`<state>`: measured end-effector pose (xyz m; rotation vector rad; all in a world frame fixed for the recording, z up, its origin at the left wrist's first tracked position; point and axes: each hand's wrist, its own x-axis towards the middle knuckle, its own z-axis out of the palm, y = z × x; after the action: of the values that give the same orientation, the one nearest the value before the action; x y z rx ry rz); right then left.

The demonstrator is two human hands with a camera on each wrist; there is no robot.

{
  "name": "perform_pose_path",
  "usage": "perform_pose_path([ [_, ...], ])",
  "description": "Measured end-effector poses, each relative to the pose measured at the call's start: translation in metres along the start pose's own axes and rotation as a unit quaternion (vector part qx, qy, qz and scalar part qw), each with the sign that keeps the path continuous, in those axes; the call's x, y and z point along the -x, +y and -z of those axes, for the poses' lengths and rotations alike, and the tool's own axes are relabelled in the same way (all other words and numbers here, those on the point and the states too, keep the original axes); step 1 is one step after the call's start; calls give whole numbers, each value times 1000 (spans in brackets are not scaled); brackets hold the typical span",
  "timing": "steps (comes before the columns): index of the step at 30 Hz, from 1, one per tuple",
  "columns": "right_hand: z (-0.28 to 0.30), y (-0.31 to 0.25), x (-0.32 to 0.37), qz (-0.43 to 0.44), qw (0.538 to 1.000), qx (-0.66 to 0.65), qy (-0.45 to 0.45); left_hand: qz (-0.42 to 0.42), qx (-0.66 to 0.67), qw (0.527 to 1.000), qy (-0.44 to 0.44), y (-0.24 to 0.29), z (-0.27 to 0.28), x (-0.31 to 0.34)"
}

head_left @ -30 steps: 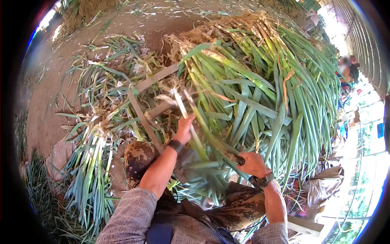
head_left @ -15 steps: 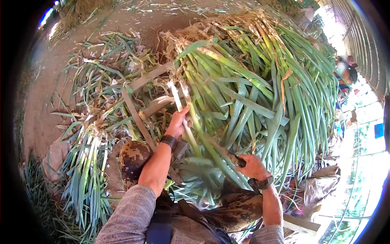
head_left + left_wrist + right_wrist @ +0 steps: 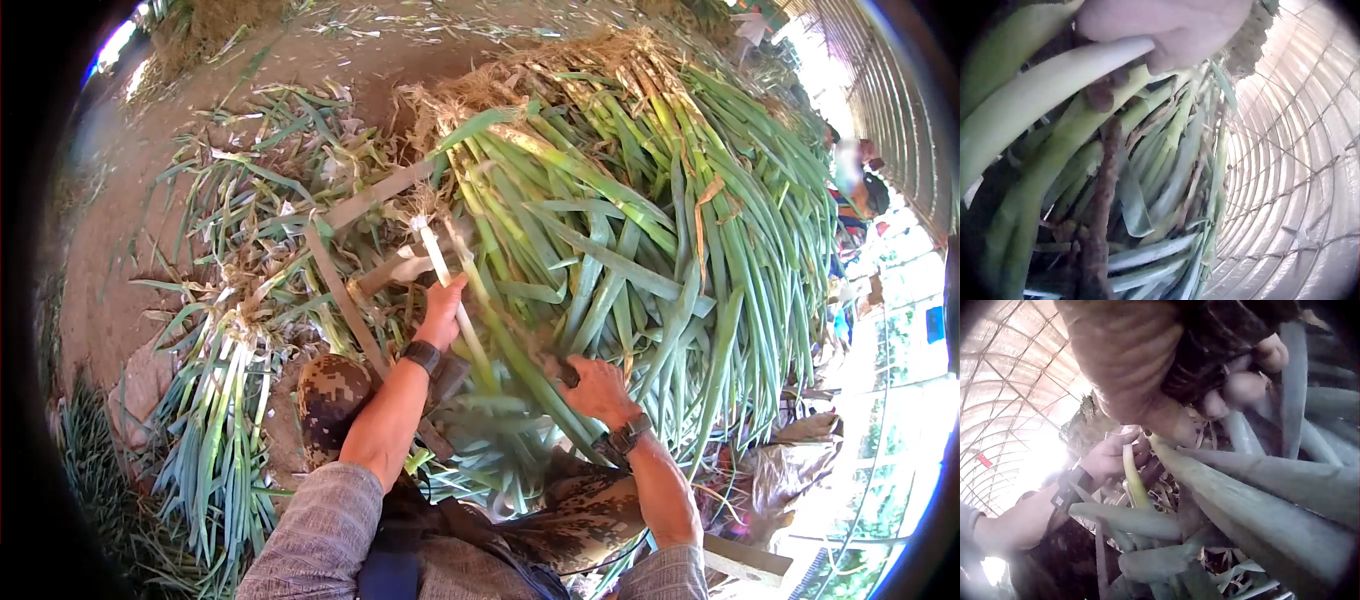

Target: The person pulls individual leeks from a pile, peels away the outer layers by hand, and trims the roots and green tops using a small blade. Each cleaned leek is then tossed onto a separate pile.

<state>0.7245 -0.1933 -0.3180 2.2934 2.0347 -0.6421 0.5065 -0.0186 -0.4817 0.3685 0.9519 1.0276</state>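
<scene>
White leek (image 3: 436, 258) in the grip: pinched between thumb and curled fingers of the left hand (image 3: 440, 314), root end away from the body, green end down toward the lap. Had a second, greener leek (image 3: 512, 342) just right of it, slanting down near the right hand (image 3: 600, 392); could not tell whether touched by either hand. Gripped a dark handle (image 3: 569, 374) in the curled right fingers, right of the left grip and a little nearer the body. Wore a dark watch (image 3: 424, 355) on each wrist. Saw flat bars (image 3: 345, 295) left of the grip, and a camouflage-clad knee (image 3: 333, 395) below them. Found loose leaves (image 3: 265, 175) strewn past the bars, with a bundle of peeled leeks (image 3: 215, 430) farther left. Had a large leek pile (image 3: 690, 270) right of the grip, brown roots away from the body, and, well beyond it, a ribbed arched roof (image 3: 905, 110).
</scene>
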Motion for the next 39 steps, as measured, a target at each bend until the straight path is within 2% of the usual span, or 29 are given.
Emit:
perform_pose_path([
  [3,-4,6,-14,2,1000,-1,-9,-54,-65,995,56,-6,3,10],
  [6,-7,-2,-16,40,998,-41,3,-31,-56,997,37,-23,13,6],
  [8,-14,3,-21,40,999,-35,4,-54,-88,992,66,-28,13,7],
  [10,-8,1,-22,40,999,-26,8,-49,-63,996,45,-13,1,24],
  [11,-2,-4,-21,31,999,-35,-17,-52,-62,996,45,-6,-5,28],
  [12,2,-8,-20,21,998,-45,-43,-76,-94,990,69,-2,-7,28],
  [14,-2,-6,-18,24,998,-46,-33,-99,-125,983,91,5,-11,29],
  [16,-4,-1,-18,24,998,-47,-18,-34,37,998,28,18,-15,28],
  [17,-5,0,-18,5,999,-47,-24,-34,44,997,49,22,-19,28],
  [20,-10,8,-18,-13,999,-41,-20,-38,-2,996,78,27,-12,0],
  [22,-14,13,-19,-13,999,-36,-11,-52,37,995,71,28,-10,-18],
  [25,-15,17,-22,2,998,-66,16,2,-8,1000,30,30,-7,-50],
  [26,-14,16,-24,-5,998,-65,0,1,-10,1000,26,27,-4,-59],
  [28,-15,15,-28,-11,998,-68,-12,64,-69,995,19,38,-6,-56],
  [30,-15,14,-32,-19,997,-76,-9,82,-29,996,-10,40,-8,-55],
  [32,-10,10,-32,6,995,-97,35,55,-3,998,-25,46,-18,-40],
  [33,-9,7,-31,32,990,-120,70,90,49,992,-68,47,-20,-35],
  [36,-4,1,-33,31,992,-62,103,42,13,992,-118,54,-32,-13],
  [37,-5,0,-32,31,992,-64,106,35,6,994,-108,62,-46,3],
  [39,-3,-3,-31,77,978,-66,180,21,15,992,-123,74,-58,21],
])
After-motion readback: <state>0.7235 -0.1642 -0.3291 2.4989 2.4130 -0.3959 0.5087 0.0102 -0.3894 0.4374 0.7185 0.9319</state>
